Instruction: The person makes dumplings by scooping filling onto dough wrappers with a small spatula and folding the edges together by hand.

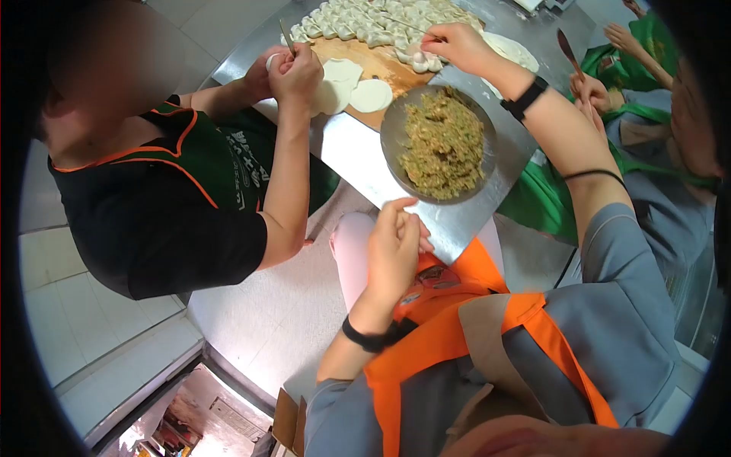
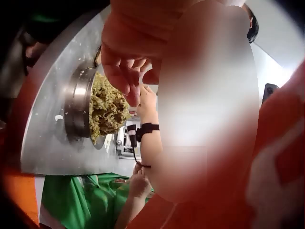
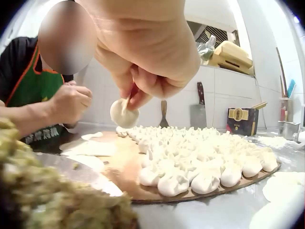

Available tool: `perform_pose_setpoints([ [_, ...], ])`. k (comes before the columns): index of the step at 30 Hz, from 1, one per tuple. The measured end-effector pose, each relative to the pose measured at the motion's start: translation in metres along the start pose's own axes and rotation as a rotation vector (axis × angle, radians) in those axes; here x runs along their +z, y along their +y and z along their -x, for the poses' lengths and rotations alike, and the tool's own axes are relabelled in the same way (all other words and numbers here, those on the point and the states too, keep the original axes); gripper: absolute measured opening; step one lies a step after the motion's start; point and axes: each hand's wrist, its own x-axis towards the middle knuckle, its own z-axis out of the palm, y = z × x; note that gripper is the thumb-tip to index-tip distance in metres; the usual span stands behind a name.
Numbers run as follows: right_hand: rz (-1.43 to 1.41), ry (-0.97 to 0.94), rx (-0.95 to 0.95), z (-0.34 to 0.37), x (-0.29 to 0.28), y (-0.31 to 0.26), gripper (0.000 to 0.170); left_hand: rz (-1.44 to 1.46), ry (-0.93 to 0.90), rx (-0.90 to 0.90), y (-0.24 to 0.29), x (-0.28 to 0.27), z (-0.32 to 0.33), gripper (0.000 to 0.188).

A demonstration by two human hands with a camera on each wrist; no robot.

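My right hand [image 1: 461, 49] pinches a pale, gathered dumpling [image 3: 125, 114] between thumb and fingertips, above the wooden board [image 3: 125, 174]. In the head view a thin stick [image 1: 403, 24] juts from beside those fingers. Rows of finished dumplings [image 3: 205, 162] cover much of the board. My left hand [image 1: 396, 244] hovers near the table's front edge with fingers loosely curled, nothing in it. Between my hands stands a round metal bowl [image 2: 78, 102] heaped with greenish-brown filling [image 1: 442, 141]. Flat dough wrappers [image 1: 371, 95] lie at the board's near left.
At the left a person in a dark apron works with both hands [image 1: 293, 76], a thin metal tool [image 1: 286, 34] upright there. Another person at the right grips a brown spatula [image 1: 567, 52]. More wrappers [image 1: 514, 52] lie right of the board. A cleaver [image 3: 198, 112] leans on the wall.
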Motion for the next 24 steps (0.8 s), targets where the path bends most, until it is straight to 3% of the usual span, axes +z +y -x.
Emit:
perform_pose_setpoints([
  [4, 0.063, 0.028, -0.067, -0.07, 0.045, 0.031, 0.016, -0.066, -0.014, -0.056, -0.015, -0.006, -0.001, 0.016],
  [8, 0.349, -0.103, 0.002, -0.095, 0.085, 0.053, 0.017, -0.127, 0.002, -0.155, -0.011, -0.014, -0.007, 0.014],
  [11, 0.217, -0.079, -0.041, -0.09, 0.076, 0.06, 0.02, -0.193, 0.009, -0.084, -0.021, -0.018, -0.014, 0.014],
  [15, 0.065, 0.222, 0.075, -0.045, 0.019, 0.096, 0.026, -0.152, -0.038, -0.067, -0.024, -0.014, -0.019, 0.014],
  [17, 0.081, 0.25, 0.315, 0.0, -0.008, 0.132, 0.029, -0.131, -0.083, -0.079, -0.024, -0.008, -0.019, 0.014],
  [19, 0.268, 0.189, 0.591, 0.05, -0.023, 0.157, 0.037, -0.145, -0.13, -0.08, -0.025, 0.0, -0.018, 0.014],
  [21, 0.477, 0.045, 0.745, 0.088, -0.024, 0.163, 0.051, -0.2, -0.174, -0.077, -0.023, 0.006, -0.014, 0.014],
  [24, 0.4, 0.186, 0.986, 0.12, -0.004, 0.155, 0.064, -0.228, -0.188, -0.079, -0.023, 0.012, -0.004, 0.013],
])
